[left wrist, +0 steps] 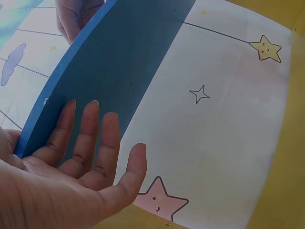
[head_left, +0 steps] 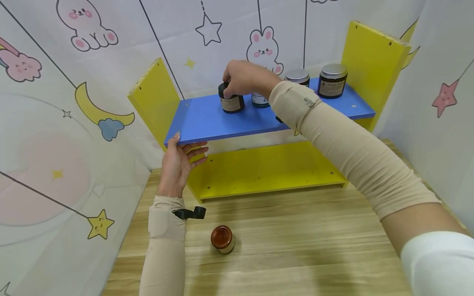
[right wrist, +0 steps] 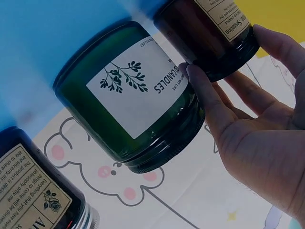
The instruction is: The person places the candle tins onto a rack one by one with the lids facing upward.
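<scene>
My right hand reaches over the blue shelf board and grips a dark candle jar by its black lid, thumb on one side and fingers on the other. Beside that jar is a green candle jar with a white label, partly hidden by the wrist in the head view. My left hand holds the board's front left corner, thumb on top; its other fingers spread out below the board. In the right wrist view, the gripped jar has a beige label.
Two more jars with silver lids, one in the middle and one at the right, stand on the board. Yellow side panels rise at both ends. A small red-topped jar stands on the wooden surface in front of the yellow lower shelf.
</scene>
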